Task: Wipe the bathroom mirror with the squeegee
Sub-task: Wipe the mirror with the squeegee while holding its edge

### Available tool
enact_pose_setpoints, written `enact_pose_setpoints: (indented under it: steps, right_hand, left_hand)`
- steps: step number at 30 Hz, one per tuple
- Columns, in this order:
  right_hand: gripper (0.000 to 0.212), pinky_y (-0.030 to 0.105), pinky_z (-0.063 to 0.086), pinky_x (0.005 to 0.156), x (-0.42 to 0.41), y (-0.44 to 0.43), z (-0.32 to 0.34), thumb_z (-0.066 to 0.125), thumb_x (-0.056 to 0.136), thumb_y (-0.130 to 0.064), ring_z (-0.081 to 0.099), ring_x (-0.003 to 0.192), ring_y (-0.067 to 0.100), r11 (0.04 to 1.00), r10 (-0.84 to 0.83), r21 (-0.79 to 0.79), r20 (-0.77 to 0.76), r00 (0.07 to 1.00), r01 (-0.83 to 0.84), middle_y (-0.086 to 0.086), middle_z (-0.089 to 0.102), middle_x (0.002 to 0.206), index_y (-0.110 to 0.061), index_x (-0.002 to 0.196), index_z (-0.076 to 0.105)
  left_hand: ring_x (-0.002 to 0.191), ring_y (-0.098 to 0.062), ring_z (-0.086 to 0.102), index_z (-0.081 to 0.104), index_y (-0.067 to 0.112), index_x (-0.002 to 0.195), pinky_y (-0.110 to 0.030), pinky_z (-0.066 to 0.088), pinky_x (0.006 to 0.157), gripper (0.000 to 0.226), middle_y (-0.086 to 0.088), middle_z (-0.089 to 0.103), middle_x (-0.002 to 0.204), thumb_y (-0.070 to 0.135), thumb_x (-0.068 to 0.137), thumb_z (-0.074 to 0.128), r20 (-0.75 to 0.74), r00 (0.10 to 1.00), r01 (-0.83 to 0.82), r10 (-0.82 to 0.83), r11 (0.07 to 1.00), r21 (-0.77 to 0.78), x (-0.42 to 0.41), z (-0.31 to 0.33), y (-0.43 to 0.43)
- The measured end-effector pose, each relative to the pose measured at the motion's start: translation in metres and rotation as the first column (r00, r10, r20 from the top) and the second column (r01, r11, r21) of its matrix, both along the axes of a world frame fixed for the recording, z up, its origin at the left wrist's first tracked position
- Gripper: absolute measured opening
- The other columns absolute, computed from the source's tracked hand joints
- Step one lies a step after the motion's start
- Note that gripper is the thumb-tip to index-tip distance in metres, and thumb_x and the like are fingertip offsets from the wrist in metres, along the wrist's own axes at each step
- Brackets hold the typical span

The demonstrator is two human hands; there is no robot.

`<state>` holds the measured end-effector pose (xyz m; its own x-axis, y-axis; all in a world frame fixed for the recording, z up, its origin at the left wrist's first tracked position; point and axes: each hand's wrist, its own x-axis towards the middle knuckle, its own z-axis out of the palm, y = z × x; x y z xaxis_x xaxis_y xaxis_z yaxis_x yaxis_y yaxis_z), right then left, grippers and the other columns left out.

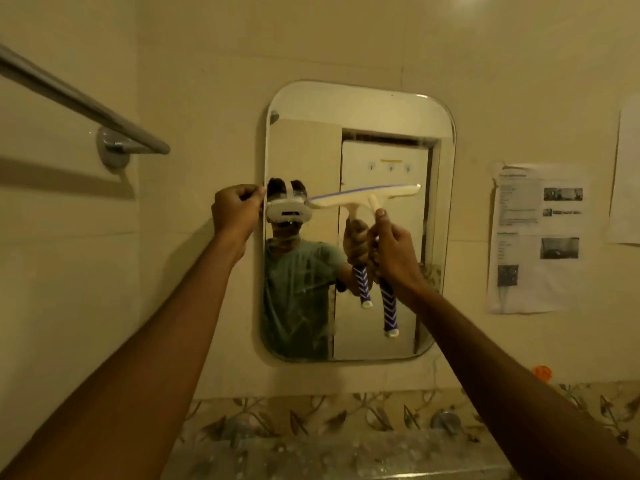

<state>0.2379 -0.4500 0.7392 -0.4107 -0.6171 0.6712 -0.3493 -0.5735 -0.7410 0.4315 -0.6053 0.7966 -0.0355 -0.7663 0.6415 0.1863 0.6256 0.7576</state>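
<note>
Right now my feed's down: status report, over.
Right hand grips squeegee, blade on mirror mid-height. Left hand holds mirror's left edge. Nothing blocking.

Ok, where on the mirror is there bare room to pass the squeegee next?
Free: glass between the squeegee blade and the mirror top; lower-left glass under the left hand. Crowded: mid-height, left hand gripping the mirror's left edge, right hand on the squeegee handle.

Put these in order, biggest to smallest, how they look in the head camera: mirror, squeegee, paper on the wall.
1. mirror
2. paper
3. squeegee
The squeegee's handle sticks out nearer the camera, so the order of these last two is less sure.
</note>
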Motion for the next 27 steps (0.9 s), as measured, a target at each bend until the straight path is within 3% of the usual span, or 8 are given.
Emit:
enact_pose_setpoints:
  steps: [4,10,14,21,24,27]
  right_hand:
    - [0.053,0.029,0.040,0.047,0.014,-0.015,0.061,0.040,0.097,-0.057,0.045,0.054,0.021,0.999,0.037,-0.014,0.035,0.999,-0.037,0.008,0.053,0.068,-0.009,0.084,0.059]
    - [0.057,0.026,0.040,0.043,0.043,-0.030,0.134,0.031,0.103,-0.053,0.042,0.036,0.017,0.986,-0.120,-0.104,0.070,0.990,0.127,0.004,0.048,0.048,-0.011,0.068,0.049]
    - [0.056,0.019,0.038,0.037,0.053,-0.037,0.158,0.025,0.105,-0.049,0.040,0.032,0.013,0.961,-0.244,-0.109,0.093,0.965,0.254,0.003,0.047,0.045,-0.009,0.073,0.047]
    - [0.061,0.026,0.046,0.047,0.046,-0.056,0.158,0.023,0.101,-0.058,0.052,0.043,0.014,0.931,-0.357,-0.055,0.071,0.931,0.361,0.004,0.057,0.058,-0.008,0.086,0.054]
    - [0.066,0.029,0.042,0.046,0.043,-0.061,0.122,0.026,0.096,-0.067,0.048,0.041,0.017,0.981,-0.188,-0.027,0.063,0.980,0.190,0.005,0.053,0.056,-0.010,0.079,0.054]
    - [0.069,0.031,0.043,0.050,0.038,-0.065,0.061,0.027,0.097,-0.065,0.050,0.051,0.019,0.981,-0.195,-0.002,0.073,0.978,0.195,0.009,0.056,0.067,-0.007,0.087,0.061]
  left_hand:
    - [0.089,-0.025,0.068,0.072,0.014,0.093,-0.041,0.058,0.083,0.014,-0.009,0.072,0.091,0.026,0.087,0.067,0.044,0.999,-0.012,0.013,1.000,-0.022,0.000,0.013,-0.008]
    - [0.074,-0.013,0.062,0.070,0.010,0.100,-0.027,0.056,0.072,0.015,-0.008,0.069,0.092,0.019,0.089,0.066,0.054,0.997,0.050,-0.049,0.999,-0.018,0.002,0.014,-0.013]
    - [0.071,-0.010,0.062,0.070,0.009,0.103,-0.022,0.053,0.068,0.018,-0.007,0.069,0.092,0.020,0.090,0.064,0.070,0.996,0.052,-0.049,0.998,-0.032,0.003,0.014,-0.016]
    - [0.087,-0.019,0.063,0.068,0.009,0.107,-0.030,0.055,0.078,0.020,-0.010,0.069,0.099,0.020,0.092,0.061,0.076,0.996,0.045,-0.041,0.998,-0.052,0.001,0.011,-0.018]
    - [0.087,-0.019,0.064,0.069,0.009,0.107,-0.030,0.056,0.079,0.019,-0.010,0.069,0.100,0.018,0.092,0.061,0.065,0.997,0.033,-0.029,0.998,-0.048,0.000,0.012,-0.020]
    - [0.081,-0.016,0.062,0.069,0.009,0.105,-0.028,0.055,0.075,0.018,-0.010,0.069,0.099,0.018,0.092,0.061,0.055,0.998,0.036,-0.033,0.999,-0.037,-0.001,0.012,-0.021]
